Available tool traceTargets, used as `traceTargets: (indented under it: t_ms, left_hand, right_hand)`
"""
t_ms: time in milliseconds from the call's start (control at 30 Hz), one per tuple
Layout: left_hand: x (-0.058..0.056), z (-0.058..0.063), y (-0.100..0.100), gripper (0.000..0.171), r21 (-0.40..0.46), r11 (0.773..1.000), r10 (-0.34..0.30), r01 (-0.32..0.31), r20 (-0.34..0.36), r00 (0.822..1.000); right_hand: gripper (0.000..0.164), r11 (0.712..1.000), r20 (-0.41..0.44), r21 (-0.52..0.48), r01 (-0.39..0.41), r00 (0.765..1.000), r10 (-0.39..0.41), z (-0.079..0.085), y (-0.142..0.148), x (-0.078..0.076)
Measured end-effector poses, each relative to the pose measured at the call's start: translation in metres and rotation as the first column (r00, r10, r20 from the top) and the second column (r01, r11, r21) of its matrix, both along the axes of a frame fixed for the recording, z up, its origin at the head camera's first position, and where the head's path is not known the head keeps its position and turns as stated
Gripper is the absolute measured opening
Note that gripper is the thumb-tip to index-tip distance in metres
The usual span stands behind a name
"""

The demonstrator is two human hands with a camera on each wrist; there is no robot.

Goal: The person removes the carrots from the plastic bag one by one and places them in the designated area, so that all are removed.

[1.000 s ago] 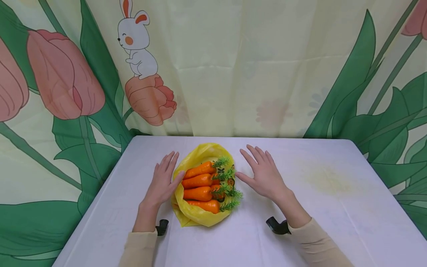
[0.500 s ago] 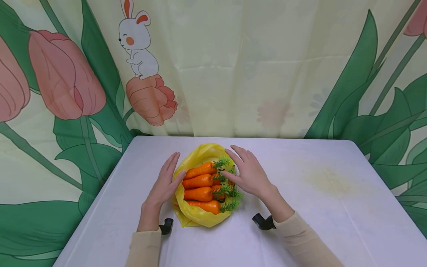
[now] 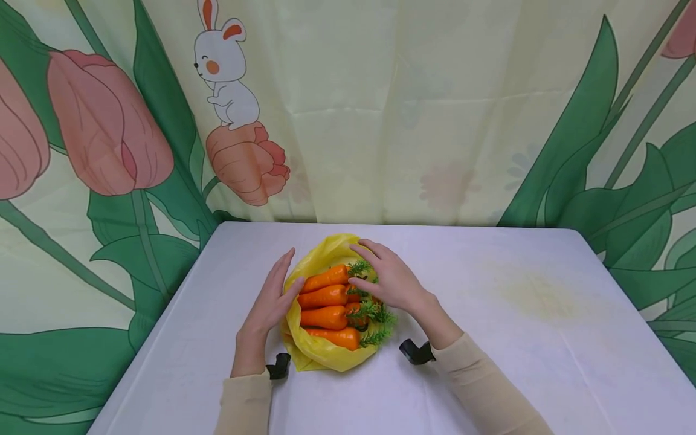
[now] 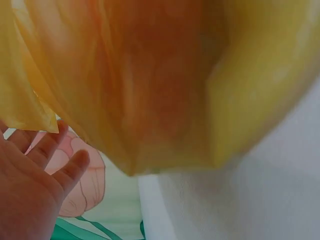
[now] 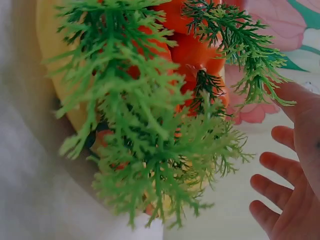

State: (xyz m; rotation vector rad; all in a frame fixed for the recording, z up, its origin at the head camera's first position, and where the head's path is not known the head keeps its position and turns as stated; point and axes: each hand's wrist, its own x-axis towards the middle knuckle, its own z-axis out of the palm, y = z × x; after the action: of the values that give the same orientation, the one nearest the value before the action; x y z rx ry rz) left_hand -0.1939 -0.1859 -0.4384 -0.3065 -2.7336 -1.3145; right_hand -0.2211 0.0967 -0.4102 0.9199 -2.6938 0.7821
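Note:
A yellow plastic bag [image 3: 312, 347] lies with its mouth wide, holding several orange carrots [image 3: 326, 297] whose green leafy tops [image 3: 375, 314] point right. My left hand [image 3: 270, 300] is at the bag's left side, fingers straight and thumb over its rim. In the left wrist view the fingers spread beside the yellow film [image 4: 265, 100]. Over the upper right of the bag reaches my right hand [image 3: 394, 277], fingers extended and slightly bent, thumb over the leafy tops. The right wrist view shows its fingers [image 5: 280, 167] apart from the carrots, with the thumb near a leaf sprig.
The bag rests on a table with a white cloth [image 3: 489, 362], which has a faint yellowish stain [image 3: 538, 296] at right. Behind the table hangs a curtain [image 3: 348, 121] printed with tulips and a rabbit. A black camera mount sits at each wrist.
My right hand has moved left from beside the bag to above its upper right part. The left hand has turned slightly but stays at the left rim. The carrots and bag look unmoved.

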Motion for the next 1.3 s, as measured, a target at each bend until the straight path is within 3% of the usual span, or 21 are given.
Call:
traceTargets:
  t_ms: [433,933,1300]
  left_hand:
    - [-0.002,-0.004,0.007,0.068,0.092,0.996,-0.005,0.002,0.032,0.999]
    - [-0.006,-0.009,0.009,0.073,0.091,0.996,-0.009,0.002,0.073,0.997]
    - [-0.012,-0.002,0.008,0.073,0.067,0.998,-0.016,0.01,0.093,0.996]
  right_hand:
    - [0.064,0.991,0.159,-0.021,-0.136,0.978,0.137,0.001,-0.004,-0.016]
    - [0.05,0.957,0.12,-0.029,-0.29,0.949,0.291,-0.002,-0.017,-0.033]
    - [0.048,0.941,0.162,0.063,-0.333,0.934,0.319,0.002,-0.03,-0.044]
